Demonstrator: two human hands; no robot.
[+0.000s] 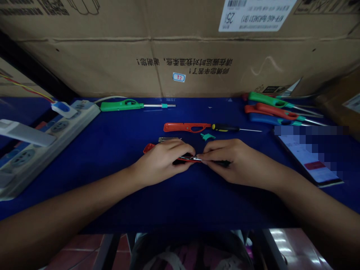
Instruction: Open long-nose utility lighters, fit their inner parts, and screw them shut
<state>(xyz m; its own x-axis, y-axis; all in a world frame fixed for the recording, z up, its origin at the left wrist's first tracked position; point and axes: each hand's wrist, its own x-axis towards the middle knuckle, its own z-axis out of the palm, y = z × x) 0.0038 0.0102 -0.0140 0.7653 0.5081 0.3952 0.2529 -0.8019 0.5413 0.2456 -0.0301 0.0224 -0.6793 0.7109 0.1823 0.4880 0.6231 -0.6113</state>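
Note:
My left hand (164, 159) and my right hand (234, 161) meet at the middle of the blue table (112, 150). The left hand's fingers are closed on a red lighter body (149, 148), whose end shows past the knuckles. The right hand pinches its thin metal tube (195, 158) and covers a dark part (223, 163) under the fingers. Just behind lie a red lighter shell half (185, 127), a black-and-yellow screwdriver (233, 129), a small teal part (207, 136) and a small metal piece (165, 139).
A green long-nose lighter (126, 105) lies at the back left. Several green, red and blue lighters (277, 110) are piled at the back right. A power strip (42, 138) sits left, a phone (309, 157) right. Cardboard boxes (180, 48) wall the back.

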